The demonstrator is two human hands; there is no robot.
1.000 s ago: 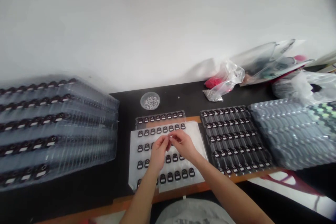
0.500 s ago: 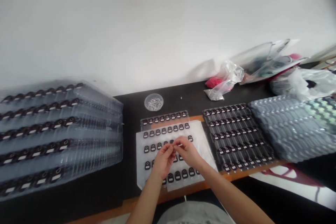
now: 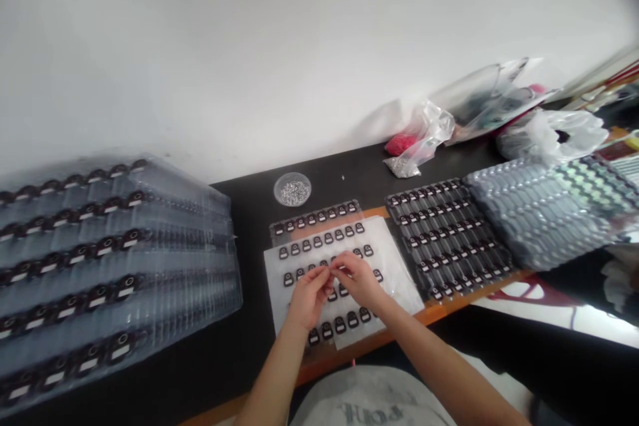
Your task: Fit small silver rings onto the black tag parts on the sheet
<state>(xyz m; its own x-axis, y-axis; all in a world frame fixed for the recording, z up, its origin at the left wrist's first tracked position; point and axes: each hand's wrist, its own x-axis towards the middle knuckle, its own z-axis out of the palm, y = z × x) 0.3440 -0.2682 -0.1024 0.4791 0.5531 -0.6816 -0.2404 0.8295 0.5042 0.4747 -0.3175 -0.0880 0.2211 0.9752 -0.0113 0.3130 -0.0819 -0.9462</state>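
Observation:
My left hand and my right hand meet fingertip to fingertip, both pinched, above a sheet of white paper. What they hold, if anything, is too small to make out. Rows of small black pieces with white labels lie on and around the paper under my hands. Behind it, a clear tray carries one visible row of the same pieces. A round clear dish of small silvery bits stands further back.
A tall stack of clear trays with black pieces fills the left. On the right are a filled tray and stacked clear trays. Plastic bags lie at the back, beside the wall. Someone's dark-clothed body shows at lower right.
The view has shifted, so the right-hand trays appear higher and further left. My hands stay together over the paper, fingertips still touching. More of a dark-clothed person shows at right.

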